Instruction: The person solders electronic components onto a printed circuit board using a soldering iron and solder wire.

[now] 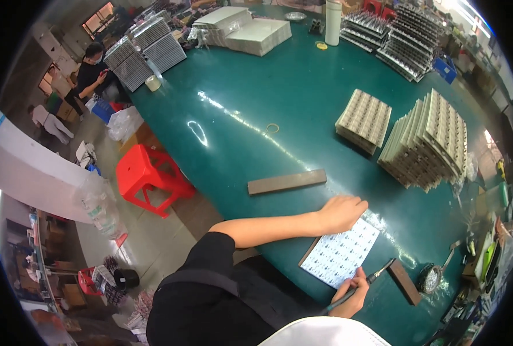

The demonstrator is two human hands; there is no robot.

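A white panel [343,249] with rows of small dark marks lies in front of me on the green table, a brown strip [308,254] showing along its left edge. My left hand [343,213] is over the panel's far edge, its fingers curled together; whatever they may hold is hidden. At the near right corner, my right hand [352,295] grips a soldering iron [373,277], its tip pointing away to the right over the table. The right fingers are beside or touching the panel's corner; I cannot tell which.
One brown bar [287,182] lies beyond my left forearm, another brown bar [405,281] near the iron's tip. A round metal dish [430,279] sits at the right. Stacked panels [365,120] and a taller pile [427,141] stand back right. A red stool [150,173] is left of the table.
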